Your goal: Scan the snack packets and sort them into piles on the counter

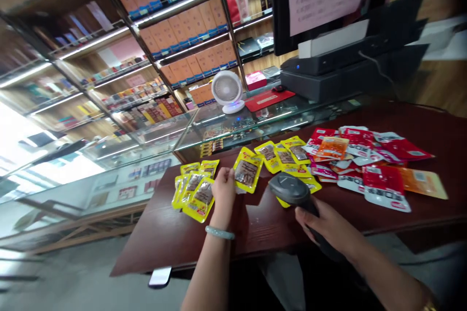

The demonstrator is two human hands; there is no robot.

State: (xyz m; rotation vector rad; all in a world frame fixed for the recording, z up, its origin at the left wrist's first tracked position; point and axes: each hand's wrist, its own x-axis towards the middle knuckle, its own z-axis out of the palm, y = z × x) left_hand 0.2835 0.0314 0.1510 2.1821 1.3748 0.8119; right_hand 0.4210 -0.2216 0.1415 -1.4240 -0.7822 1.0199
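Observation:
My left hand (224, 185), with a pale bangle on the wrist, pinches the left edge of a yellow snack packet (248, 170) with a clear window. Gripped by its handle in my right hand (324, 223) is a dark grey barcode scanner (290, 188), its head facing left near that packet. Left of my left hand lies a group of similar yellow packets (199, 199). More yellow packets (286, 155) lie behind the scanner, and one is partly hidden under its head. To the right spreads a heap of red and white packets (385, 184) with orange packets (332, 148) among them.
The dark red wooden table (255, 228) has a phone (159, 277) at its front left edge. Behind it stand a glass display counter (219, 129), a small white fan (226, 90), a red mat (270, 100) and a black cash register (328, 70). Stocked shelves (189, 39) line the back.

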